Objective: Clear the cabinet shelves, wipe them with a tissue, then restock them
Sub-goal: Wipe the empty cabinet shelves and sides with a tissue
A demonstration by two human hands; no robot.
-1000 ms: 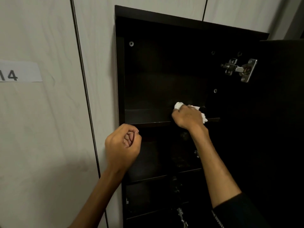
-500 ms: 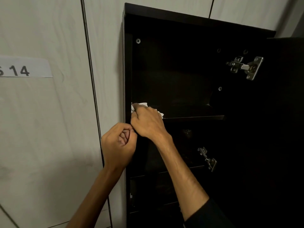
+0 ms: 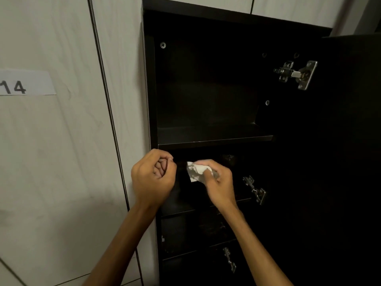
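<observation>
A tall dark cabinet (image 3: 149,89) stands open against a pale wall. Its top shelf (image 3: 214,139) is bare. My right hand (image 3: 219,182) holds a crumpled white tissue (image 3: 196,171) in front of the compartment below that shelf, off the shelf surface. My left hand (image 3: 153,178) is a closed fist with nothing visible in it, held by the cabinet's left edge, just left of the tissue. Lower shelves (image 3: 206,207) are dark; what lies on them is hard to make out.
The open cabinet door (image 3: 350,141) hangs at the right on metal hinges (image 3: 296,74). A second hinge (image 3: 255,190) sits lower down. A paper label reading 14 (image 3: 22,83) is stuck on the wall panel at left.
My right hand swept the tissue leftward along the top shelf, then dropped below it. It now holds the tissue in front of the second compartment. My left fist stayed near the cabinet's left edge.
</observation>
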